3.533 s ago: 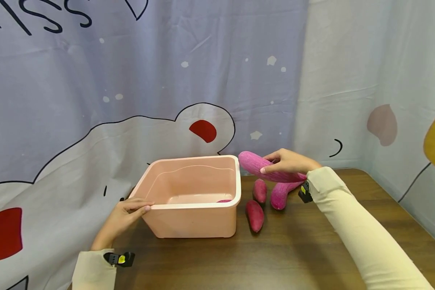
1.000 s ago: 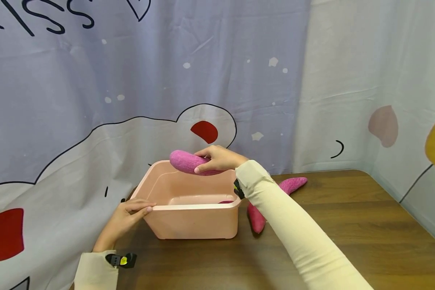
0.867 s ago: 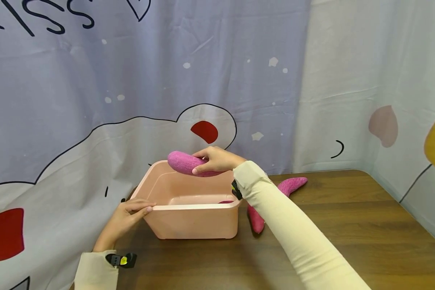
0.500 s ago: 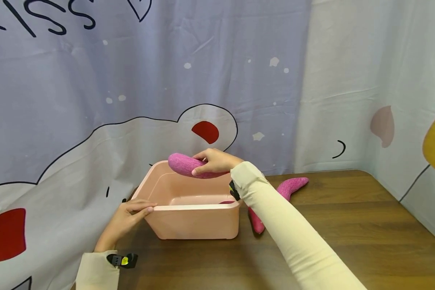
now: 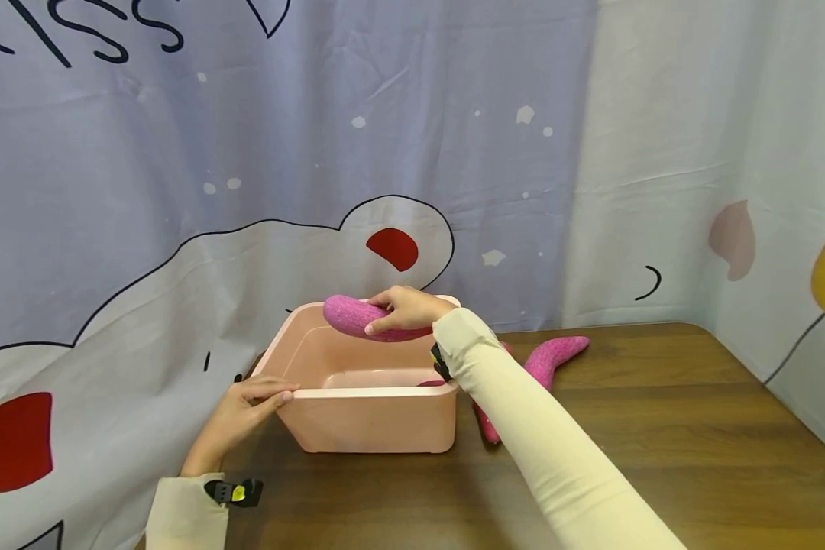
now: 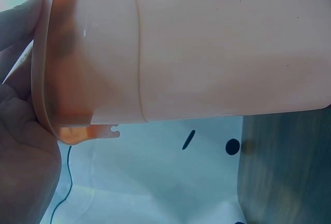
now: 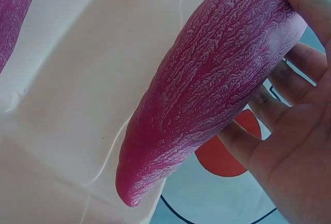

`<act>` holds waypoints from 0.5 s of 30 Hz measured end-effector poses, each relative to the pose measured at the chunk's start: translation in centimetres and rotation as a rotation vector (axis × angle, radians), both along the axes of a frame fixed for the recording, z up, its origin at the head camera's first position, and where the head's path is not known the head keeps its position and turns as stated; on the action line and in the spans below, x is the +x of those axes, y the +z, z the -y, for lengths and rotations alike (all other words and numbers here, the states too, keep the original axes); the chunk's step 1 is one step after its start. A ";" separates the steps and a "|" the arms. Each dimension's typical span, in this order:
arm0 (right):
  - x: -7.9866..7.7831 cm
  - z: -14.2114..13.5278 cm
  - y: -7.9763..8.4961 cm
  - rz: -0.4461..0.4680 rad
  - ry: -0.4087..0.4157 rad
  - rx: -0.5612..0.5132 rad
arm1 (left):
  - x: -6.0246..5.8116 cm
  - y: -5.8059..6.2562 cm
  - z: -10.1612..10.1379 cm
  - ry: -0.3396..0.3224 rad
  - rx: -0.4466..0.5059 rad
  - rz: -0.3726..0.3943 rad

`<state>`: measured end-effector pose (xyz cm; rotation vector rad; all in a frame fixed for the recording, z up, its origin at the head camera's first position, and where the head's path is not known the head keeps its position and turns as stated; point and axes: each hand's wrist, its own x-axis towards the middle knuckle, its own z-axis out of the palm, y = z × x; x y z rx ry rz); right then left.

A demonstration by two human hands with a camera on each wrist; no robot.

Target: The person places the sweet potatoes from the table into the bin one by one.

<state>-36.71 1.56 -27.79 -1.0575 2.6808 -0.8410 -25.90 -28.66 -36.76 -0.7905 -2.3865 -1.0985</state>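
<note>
My right hand holds a long pink sweet potato between thumb and fingers, over the opening of a peach plastic tub. In the right wrist view the held sweet potato has a wrinkled skin and tapers to a blunt tip, with the tub's inside below it. My left hand grips the tub's near left corner. In the left wrist view its thumb lies against the rim. Inside the tub, part of another sweet potato shows; the near wall hides most of it in the head view.
Right of the tub, a curved pink sweet potato and a darker reddish one, partly hidden by my right sleeve, lie on the wooden table. A printed curtain hangs behind the table.
My right hand has carried the long sweet potato from the table's right side leftward over the tub, then sunk slightly over the last second. My left hand stays at the rim.
</note>
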 end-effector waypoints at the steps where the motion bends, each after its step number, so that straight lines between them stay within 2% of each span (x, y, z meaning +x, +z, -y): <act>1: 0.0 0.1 -0.1 0.004 -0.004 0.008 | 0.2 0.3 -0.2 0.000 -0.001 -0.001; 7: -0.4 0.2 -0.7 -0.013 -0.008 0.060 | 1.6 1.8 -1.2 -0.002 -0.006 -0.003; 15: -0.9 0.4 -1.1 -0.007 0.005 0.067 | 1.7 1.9 -1.2 -0.008 0.004 -0.005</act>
